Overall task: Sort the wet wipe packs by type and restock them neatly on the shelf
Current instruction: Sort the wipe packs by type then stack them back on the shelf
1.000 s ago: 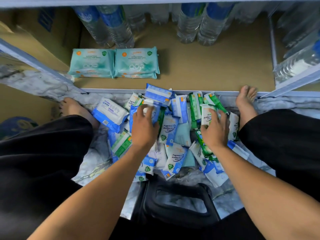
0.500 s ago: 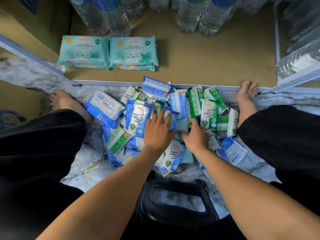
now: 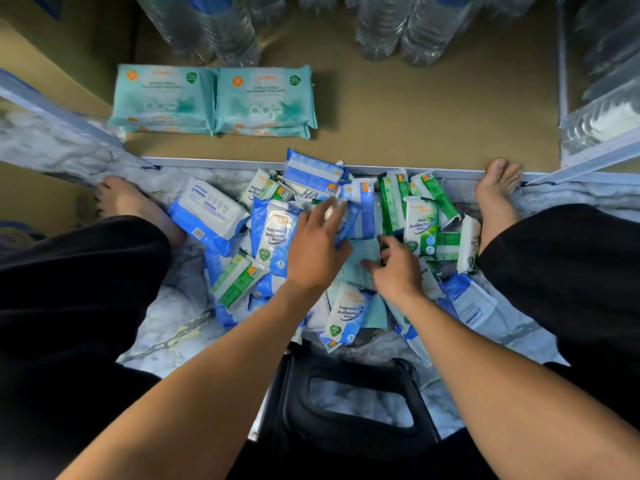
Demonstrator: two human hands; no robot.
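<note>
Take the front rail (image 3: 214,163) of the shelf as the mark. Beyond it, the shelf board (image 3: 433,126) carries water bottles (image 3: 398,29) at the back and two teal stacks (image 3: 214,98) just past the rail, toward the left. On the near side, hard against the rail, the mixed pile (image 3: 273,237) of blue, green and white packs lies on the floor.

The main risk, as I judge it, sits in that pile. The buried teal pack (image 3: 355,277) lies well to the near side of the rail, in the pile's middle, with other packs overlapping its edges. Pulled out fast, it could drag the slippery wrappers above it and scatter them, mixing the types further. A second risk is a poor hold: the film looks smooth and soft, so a grasp at one edge may slip or crumple the pack. A third comes at the shelf, where a careless drop could knock the teal stacks askew.

The left hand (image 3: 317,252) lies over a blue pack (image 3: 360,216), nearer the rail than the teal one. Blur hides whether it holds or only pushes that pack, so I cannot tell. The right hand (image 3: 398,273) grasps the teal pack, thumb flat on its face and fingers curled at its right edge, beside the green pine packs (image 3: 420,223). The pack lies directly beneath that hand and extends toward the left hand.
</note>
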